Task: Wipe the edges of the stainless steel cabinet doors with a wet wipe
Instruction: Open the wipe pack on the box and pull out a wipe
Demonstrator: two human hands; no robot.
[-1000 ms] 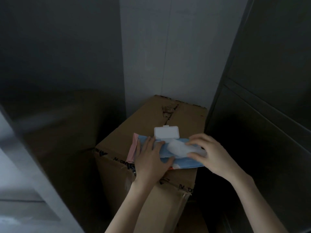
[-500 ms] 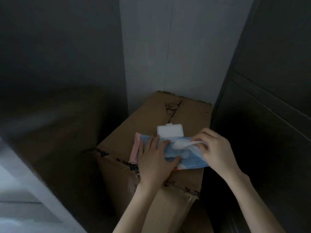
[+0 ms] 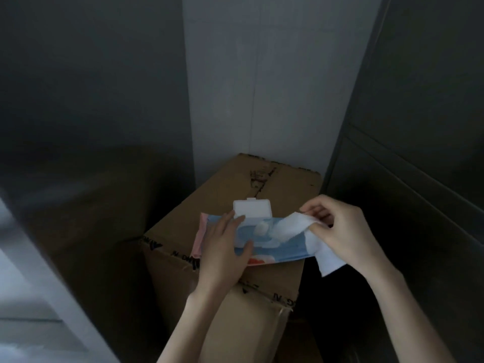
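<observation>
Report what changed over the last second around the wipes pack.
The right hand has pulled the wet wipe out of the wipes pack and off to the right. Most of the sheet is now free, one corner hanging past the cardboard box. Unchanged: the left hand presses flat on the pack, and the lid stands open.

Left hand (image 3: 225, 247) lay palm down, fingers straight and close together, thumb spread to the right; it pressed flat on the wipes pack (image 3: 284, 246). Left forearm bare, rising from bottom centre, wrist straight. Right hand (image 3: 343, 231) sat to the right and slightly higher, back toward the camera, fingers curled, thumb and fingertips pinching the wet wipe (image 3: 296, 226). Right forearm bare, entering from the lower right corner. Hands apart, not touching.
</observation>
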